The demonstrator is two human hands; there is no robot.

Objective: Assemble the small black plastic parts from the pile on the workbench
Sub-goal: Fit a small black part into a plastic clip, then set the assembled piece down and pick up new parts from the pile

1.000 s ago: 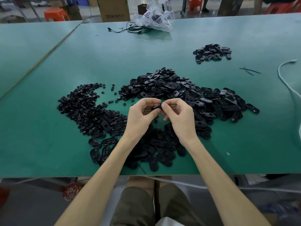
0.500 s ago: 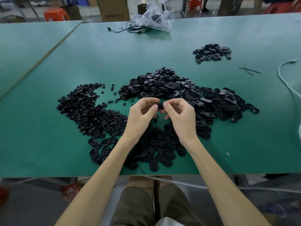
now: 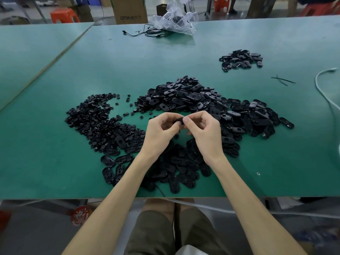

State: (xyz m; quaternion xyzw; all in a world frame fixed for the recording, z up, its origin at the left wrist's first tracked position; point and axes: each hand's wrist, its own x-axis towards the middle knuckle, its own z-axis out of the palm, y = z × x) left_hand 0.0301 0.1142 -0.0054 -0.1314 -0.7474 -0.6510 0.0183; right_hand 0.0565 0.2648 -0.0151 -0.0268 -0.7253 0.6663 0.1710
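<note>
Small glossy black plastic part [image 3: 178, 120], pinched at either end by the curled thumb and fingertips of the left hand [image 3: 161, 132] and the right hand [image 3: 205, 133], with the forearms converging from the near edge. It is held just above the heap of smooth, flat oval black plastic shells [image 3: 193, 100]. Smaller round black pieces [image 3: 95, 118] spread to the left over the matte green workbench [image 3: 46, 162].

Far beyond the fingers [image 3: 185, 119] lies a crumpled clear plastic bag [image 3: 174, 19], with thin black cables [image 3: 147, 32] trailing to its left. Behind these stand a brown cardboard box [image 3: 128, 10] and an orange plastic stool [image 3: 63, 15]. Well right of the fingers curves a white cord [image 3: 323, 89], with crossed thin black strands [image 3: 283, 80] beside it. A small silver ring [image 3: 258, 173] lies nearer, to the right.
</note>
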